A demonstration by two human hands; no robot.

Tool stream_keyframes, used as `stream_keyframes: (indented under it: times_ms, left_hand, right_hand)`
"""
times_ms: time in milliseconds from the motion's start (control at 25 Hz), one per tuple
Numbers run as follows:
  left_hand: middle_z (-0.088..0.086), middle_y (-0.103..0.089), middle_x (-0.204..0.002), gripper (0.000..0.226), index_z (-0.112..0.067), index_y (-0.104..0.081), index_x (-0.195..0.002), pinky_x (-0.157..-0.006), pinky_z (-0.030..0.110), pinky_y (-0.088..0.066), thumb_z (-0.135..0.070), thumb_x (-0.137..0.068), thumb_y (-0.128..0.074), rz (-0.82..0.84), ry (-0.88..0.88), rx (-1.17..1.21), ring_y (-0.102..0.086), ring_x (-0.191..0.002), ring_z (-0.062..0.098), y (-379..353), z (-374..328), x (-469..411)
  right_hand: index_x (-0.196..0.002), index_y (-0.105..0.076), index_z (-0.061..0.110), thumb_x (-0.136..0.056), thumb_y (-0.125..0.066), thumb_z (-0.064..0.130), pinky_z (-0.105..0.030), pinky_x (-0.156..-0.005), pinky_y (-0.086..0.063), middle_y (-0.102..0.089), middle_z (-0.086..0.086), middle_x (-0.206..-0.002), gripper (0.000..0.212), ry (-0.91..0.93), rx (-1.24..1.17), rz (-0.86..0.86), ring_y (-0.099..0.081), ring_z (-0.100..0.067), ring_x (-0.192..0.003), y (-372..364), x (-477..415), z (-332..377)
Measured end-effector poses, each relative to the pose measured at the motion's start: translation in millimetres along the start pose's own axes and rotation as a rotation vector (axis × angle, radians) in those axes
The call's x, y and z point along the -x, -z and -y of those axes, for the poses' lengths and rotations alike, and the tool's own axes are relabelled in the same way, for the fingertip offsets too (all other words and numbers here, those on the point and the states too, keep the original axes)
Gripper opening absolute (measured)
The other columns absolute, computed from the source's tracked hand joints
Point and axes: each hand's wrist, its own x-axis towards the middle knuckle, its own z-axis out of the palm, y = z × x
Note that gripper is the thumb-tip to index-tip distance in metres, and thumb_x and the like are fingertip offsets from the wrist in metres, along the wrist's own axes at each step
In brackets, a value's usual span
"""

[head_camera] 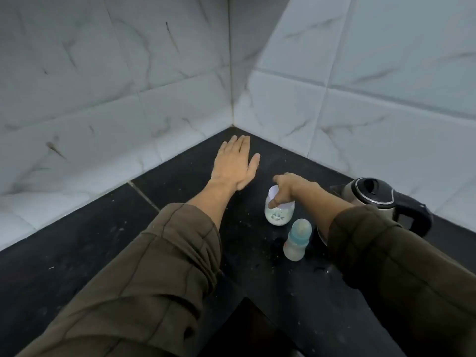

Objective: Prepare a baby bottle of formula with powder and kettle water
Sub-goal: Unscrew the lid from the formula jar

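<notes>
**Two hands at a dark counter corner**

A white container (279, 215) is being gripped at its rim by the right hand (291, 186). The left hand (235, 163) is being held flat and open over the black countertop (103, 240). A capped baby bottle (296, 240) is being shown upright just beside the container, with a kettle (373, 199) near it.

Table (103, 240) runs back into the corner where left wall (116, 86) meets right wall (360, 86). Left grip (235, 163) flat on table, near that corner. Jar (279, 212) just right of it, nearer front; right grip (291, 186) on jar's top. Bottle (297, 240) upright, just before jar. Kettle (378, 199) rightmost, by right wall.
</notes>
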Motion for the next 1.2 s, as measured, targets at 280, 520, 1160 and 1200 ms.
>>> stream_keyframes:
  times_ms: [280,520,1160,1200]
  left_hand:
    - [0.012,-0.028,-0.17,0.065,-0.007,-0.024,-0.165,-0.13,0.043,-0.016,-0.043,-0.11,-0.031,0.056,0.03,0.037,-0.021,-0.159,0.028,3,14,23]
    - [0.009,-0.033,-0.169,0.08,-0.014,-0.026,-0.166,-0.124,0.044,-0.029,-0.034,-0.096,-0.061,0.237,0.118,0.236,-0.03,-0.155,0.03,16,37,76]
    - [-0.012,-0.069,-0.126,0.095,-0.034,-0.056,-0.14,-0.102,0.037,-0.051,-0.055,-0.056,-0.095,0.496,0.301,0.496,-0.064,-0.116,0.015,-37,54,185]
    - [-0.014,-0.07,-0.119,0.091,-0.035,-0.06,-0.132,-0.1,0.038,-0.053,-0.06,-0.052,-0.095,0.471,0.325,0.527,-0.065,-0.111,0.014,-41,53,187]
  right_hand:
    - [-0.137,-0.057,0.016,-0.075,-0.087,0.042,-0.037,-0.079,-0.049,-0.064,-0.009,-0.125,0.074,0.045,0.028,-0.014,-0.061,-0.027,-0.102,-1,16,15]
    - [-0.12,-0.067,0.017,-0.067,-0.085,0.053,-0.042,-0.084,-0.06,-0.069,-0.007,-0.109,0.066,0.252,0.057,-0.087,-0.067,-0.027,-0.095,11,57,75]
    - [-0.101,-0.068,0.017,-0.059,-0.09,0.054,-0.029,-0.058,-0.047,-0.066,0.0,-0.091,0.061,0.337,0.075,-0.03,-0.065,-0.023,-0.082,-46,105,119]
    - [-0.099,-0.068,0.017,-0.059,-0.09,0.054,-0.029,-0.056,-0.045,-0.066,0.0,-0.09,0.059,0.34,0.076,-0.033,-0.065,-0.022,-0.08,-50,105,119]
